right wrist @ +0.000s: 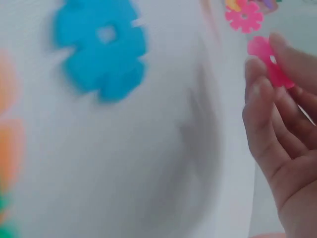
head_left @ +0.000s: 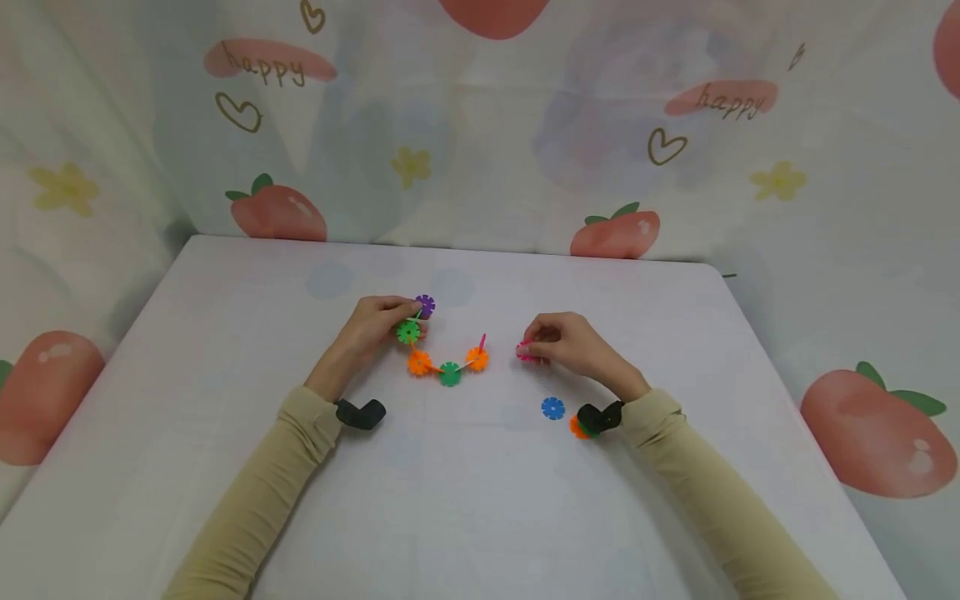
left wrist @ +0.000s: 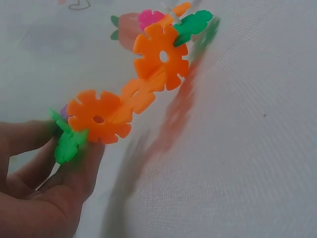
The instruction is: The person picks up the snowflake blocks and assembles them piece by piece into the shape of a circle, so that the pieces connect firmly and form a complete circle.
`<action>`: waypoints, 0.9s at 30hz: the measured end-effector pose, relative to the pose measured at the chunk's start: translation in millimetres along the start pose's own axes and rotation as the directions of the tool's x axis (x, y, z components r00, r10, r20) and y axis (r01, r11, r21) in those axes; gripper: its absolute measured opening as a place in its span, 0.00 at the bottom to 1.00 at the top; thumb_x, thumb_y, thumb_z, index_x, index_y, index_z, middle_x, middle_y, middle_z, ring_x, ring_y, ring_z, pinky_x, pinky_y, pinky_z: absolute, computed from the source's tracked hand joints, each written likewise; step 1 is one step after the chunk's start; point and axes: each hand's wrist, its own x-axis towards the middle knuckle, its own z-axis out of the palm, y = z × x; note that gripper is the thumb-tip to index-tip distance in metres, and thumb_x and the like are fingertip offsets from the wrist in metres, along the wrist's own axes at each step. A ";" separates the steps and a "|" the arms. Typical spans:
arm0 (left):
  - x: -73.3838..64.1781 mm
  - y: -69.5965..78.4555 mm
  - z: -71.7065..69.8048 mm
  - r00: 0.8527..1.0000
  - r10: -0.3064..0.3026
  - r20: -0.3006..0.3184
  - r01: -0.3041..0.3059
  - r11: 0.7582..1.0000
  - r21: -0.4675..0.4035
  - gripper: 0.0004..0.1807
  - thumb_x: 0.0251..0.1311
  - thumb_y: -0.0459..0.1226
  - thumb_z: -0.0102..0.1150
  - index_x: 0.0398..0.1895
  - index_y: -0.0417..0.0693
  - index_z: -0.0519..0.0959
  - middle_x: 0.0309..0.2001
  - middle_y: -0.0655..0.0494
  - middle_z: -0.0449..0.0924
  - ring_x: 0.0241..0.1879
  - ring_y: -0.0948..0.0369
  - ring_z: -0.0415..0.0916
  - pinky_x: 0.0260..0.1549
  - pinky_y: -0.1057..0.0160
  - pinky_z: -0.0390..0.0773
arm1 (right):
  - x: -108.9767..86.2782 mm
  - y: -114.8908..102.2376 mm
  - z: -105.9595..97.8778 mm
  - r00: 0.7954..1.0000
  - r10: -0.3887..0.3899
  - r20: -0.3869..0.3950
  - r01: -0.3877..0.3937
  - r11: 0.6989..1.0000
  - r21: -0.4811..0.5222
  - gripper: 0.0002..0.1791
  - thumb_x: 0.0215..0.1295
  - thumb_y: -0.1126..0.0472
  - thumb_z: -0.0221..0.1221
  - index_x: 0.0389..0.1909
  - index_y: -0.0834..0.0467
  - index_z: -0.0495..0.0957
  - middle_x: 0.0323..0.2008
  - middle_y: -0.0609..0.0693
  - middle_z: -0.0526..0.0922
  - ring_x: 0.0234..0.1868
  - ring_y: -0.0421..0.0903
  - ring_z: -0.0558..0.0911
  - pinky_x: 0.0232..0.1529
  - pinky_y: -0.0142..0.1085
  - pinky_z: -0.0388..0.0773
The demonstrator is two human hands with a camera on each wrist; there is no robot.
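My left hand (head_left: 367,329) grips one end of a curved chain of slotted plastic snowflake discs, near a purple disc (head_left: 425,305) and a green disc (head_left: 408,332). From there the chain runs through orange discs (left wrist: 161,57) and a darker green disc (head_left: 450,374) to a pink disc (head_left: 482,342), seen edge-on, at the free end. Across a gap to the right, my right hand (head_left: 572,343) pinches a loose pink disc (right wrist: 265,49) between thumb and fingertips. In the right wrist view, the chain's pink end disc (right wrist: 245,17) appears just beyond it.
On the white table (head_left: 450,500), a loose blue disc (head_left: 552,408) lies below my right hand. Beside it are an orange disc (head_left: 577,427) and some green, partly hidden by the black wrist strap (head_left: 602,417). A printed cloth (head_left: 480,167) hangs behind the table's far edge.
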 end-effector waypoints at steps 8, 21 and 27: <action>-0.9 0.7 -3.0 1.000 0.001 0.023 0.000 0.999 -0.033 0.22 0.74 0.41 0.59 0.62 0.32 0.77 0.47 0.41 0.87 0.35 0.61 0.88 0.43 0.67 0.86 | 35.8 -17.1 12.4 0.998 -0.054 -0.038 0.056 0.998 0.042 0.08 0.70 0.61 0.66 0.47 0.57 0.86 0.41 0.51 0.89 0.37 0.47 0.86 0.45 0.36 0.84; 2.4 1.5 -3.5 1.000 -0.021 0.008 0.020 0.998 0.055 0.23 0.70 0.44 0.64 0.58 0.35 0.82 0.54 0.44 0.81 0.40 0.61 0.80 0.42 0.71 0.82 | 72.6 -39.8 32.5 0.992 -0.072 -0.106 0.088 0.983 0.160 0.06 0.69 0.63 0.66 0.44 0.59 0.88 0.40 0.53 0.91 0.39 0.51 0.89 0.49 0.43 0.86; -0.2 1.5 -4.3 1.000 -0.016 0.013 0.016 0.999 0.030 0.21 0.70 0.43 0.64 0.56 0.34 0.83 0.51 0.43 0.84 0.38 0.61 0.82 0.42 0.69 0.83 | 84.0 -48.5 43.7 0.985 -0.121 -0.126 0.137 0.983 0.122 0.05 0.68 0.63 0.68 0.41 0.58 0.89 0.39 0.52 0.90 0.40 0.49 0.88 0.46 0.38 0.86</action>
